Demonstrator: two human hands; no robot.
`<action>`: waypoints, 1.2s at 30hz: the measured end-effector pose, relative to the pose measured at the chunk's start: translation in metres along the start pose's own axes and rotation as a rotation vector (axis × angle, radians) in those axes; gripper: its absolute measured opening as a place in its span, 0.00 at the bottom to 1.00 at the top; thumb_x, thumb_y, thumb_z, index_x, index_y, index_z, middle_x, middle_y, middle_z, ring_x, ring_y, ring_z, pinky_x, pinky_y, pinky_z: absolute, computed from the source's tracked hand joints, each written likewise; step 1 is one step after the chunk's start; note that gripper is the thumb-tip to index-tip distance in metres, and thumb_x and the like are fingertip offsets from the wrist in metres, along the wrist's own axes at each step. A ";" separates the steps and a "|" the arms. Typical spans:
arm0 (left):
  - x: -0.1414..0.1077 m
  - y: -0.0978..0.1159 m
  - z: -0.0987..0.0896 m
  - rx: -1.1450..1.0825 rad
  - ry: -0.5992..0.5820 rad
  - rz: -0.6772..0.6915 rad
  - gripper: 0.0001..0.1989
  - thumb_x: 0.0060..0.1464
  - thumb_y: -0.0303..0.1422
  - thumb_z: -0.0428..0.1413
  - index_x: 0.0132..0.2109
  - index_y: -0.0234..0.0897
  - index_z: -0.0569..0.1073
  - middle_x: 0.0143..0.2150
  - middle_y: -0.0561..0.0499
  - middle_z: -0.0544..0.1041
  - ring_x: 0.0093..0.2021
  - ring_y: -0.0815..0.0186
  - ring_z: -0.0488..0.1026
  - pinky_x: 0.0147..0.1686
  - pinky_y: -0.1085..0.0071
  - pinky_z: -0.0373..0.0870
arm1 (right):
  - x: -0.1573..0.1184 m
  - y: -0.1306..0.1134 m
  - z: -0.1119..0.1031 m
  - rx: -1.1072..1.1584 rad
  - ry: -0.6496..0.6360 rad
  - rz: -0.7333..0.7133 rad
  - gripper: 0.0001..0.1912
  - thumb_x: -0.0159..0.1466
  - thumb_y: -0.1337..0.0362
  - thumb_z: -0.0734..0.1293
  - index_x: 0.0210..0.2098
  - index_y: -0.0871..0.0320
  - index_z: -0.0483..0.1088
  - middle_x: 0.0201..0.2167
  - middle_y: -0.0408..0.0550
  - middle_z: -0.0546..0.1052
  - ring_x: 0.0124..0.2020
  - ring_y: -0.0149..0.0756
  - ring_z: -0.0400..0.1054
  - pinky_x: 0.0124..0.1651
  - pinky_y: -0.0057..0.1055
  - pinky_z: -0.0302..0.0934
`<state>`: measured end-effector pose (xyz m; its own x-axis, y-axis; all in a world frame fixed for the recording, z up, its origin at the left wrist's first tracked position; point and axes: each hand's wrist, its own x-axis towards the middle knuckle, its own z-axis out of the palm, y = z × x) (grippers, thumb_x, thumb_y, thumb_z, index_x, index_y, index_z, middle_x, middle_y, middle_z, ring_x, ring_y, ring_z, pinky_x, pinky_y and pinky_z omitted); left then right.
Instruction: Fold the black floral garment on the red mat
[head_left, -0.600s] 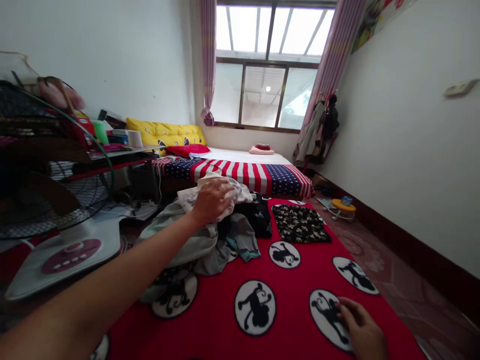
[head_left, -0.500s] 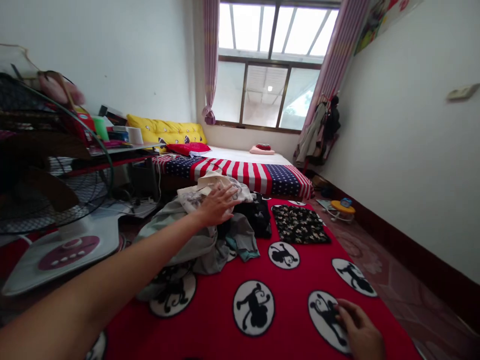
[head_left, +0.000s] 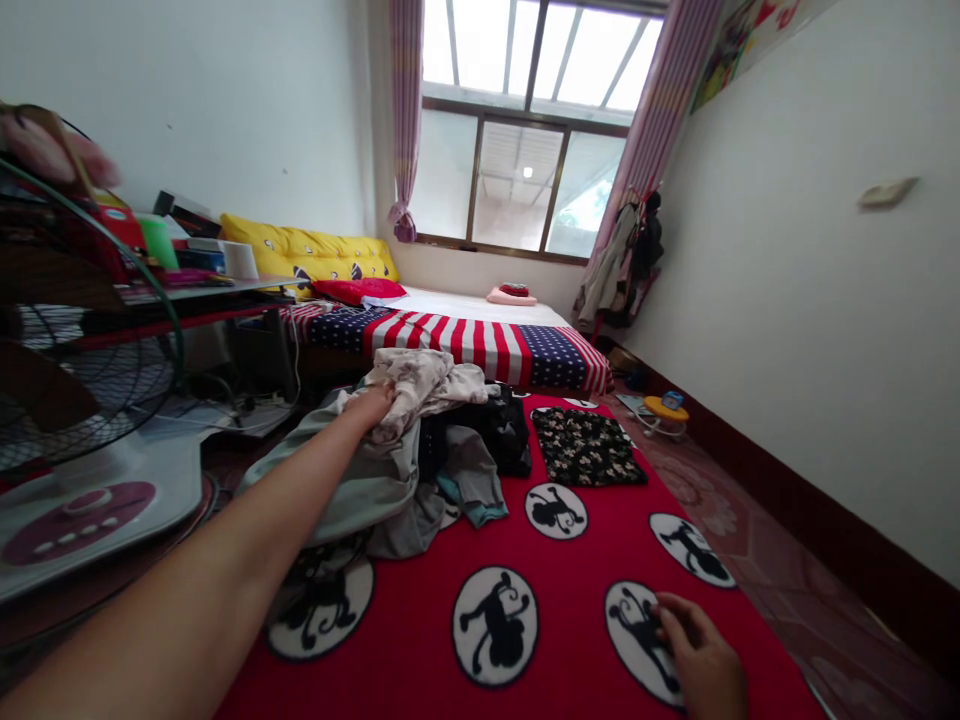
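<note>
My left hand reaches out to the heap and is closed on a whitish patterned garment, whose cloth bunches up beside the fingers. Under and around it lie grey-green clothes and black clothing in a loose pile. At the lower right my right hand hovers over or rests on the red blanket, holding nothing, its fingers loosely bent and the thumb apart. A folded black floral cloth lies flat on the blanket, right of the pile.
Behind the blanket stands a bed with a star-and-stripe cover and a yellow cushion. To the left are a fan and a cluttered desk. A small yellow stool stands on the floor at right.
My left hand has moved left and its spread fingers have closed on the whitish garment, which is now bunched higher. My right hand stays in place while the view shifts slightly right.
</note>
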<state>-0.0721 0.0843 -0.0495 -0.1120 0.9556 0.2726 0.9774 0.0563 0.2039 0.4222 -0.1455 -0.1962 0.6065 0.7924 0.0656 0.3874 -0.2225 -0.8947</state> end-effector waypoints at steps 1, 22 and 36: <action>-0.004 0.001 -0.003 -0.019 0.047 0.002 0.20 0.62 0.33 0.42 0.55 0.36 0.71 0.54 0.40 0.75 0.51 0.54 0.73 0.50 0.60 0.67 | -0.001 -0.001 0.000 -0.008 0.002 -0.002 0.25 0.45 0.46 0.65 0.34 0.57 0.74 0.29 0.51 0.81 0.29 0.45 0.74 0.25 0.32 0.65; -0.213 0.073 0.107 -0.345 -0.134 0.487 0.24 0.58 0.43 0.52 0.61 0.52 0.67 0.67 0.49 0.61 0.67 0.51 0.56 0.64 0.47 0.53 | 0.087 -0.066 0.048 -0.521 -0.301 -0.380 0.12 0.55 0.64 0.60 0.35 0.58 0.73 0.37 0.50 0.79 0.39 0.40 0.73 0.44 0.31 0.64; -0.212 0.071 0.107 -0.415 -0.112 0.434 0.21 0.57 0.36 0.53 0.58 0.50 0.71 0.65 0.51 0.64 0.66 0.53 0.59 0.64 0.49 0.56 | 0.153 -0.128 0.138 -0.798 -0.287 -0.242 0.14 0.59 0.63 0.64 0.44 0.57 0.73 0.43 0.56 0.78 0.47 0.48 0.72 0.47 0.39 0.62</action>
<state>0.0398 -0.0831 -0.1937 0.3227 0.8920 0.3165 0.7756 -0.4409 0.4517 0.3697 0.0824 -0.1321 0.2890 0.9573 0.0034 0.9171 -0.2759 -0.2878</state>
